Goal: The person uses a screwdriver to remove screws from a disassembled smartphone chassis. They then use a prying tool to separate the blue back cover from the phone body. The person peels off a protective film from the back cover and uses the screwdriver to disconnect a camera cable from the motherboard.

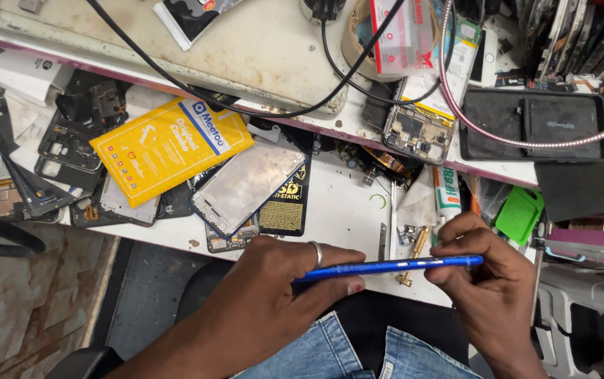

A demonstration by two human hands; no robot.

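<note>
I hold a thin blue phone (393, 266) edge-on between both hands, just below the front edge of the white workbench (337, 210). My left hand (281, 281), with a ring on one finger, grips its left end. My right hand (488, 281) pinches its right end with fingers curled over the top. A small brass tool (414, 253) lies on the bench just behind the phone.
The bench holds a yellow packet (168, 144), a silver phone frame (246, 184), several stripped phone bodies (70, 140), an open phone with its board showing (417, 130), a dark tray (533, 123), a green piece (519, 214), black cables (274, 111) and a metal gooseneck (456, 105).
</note>
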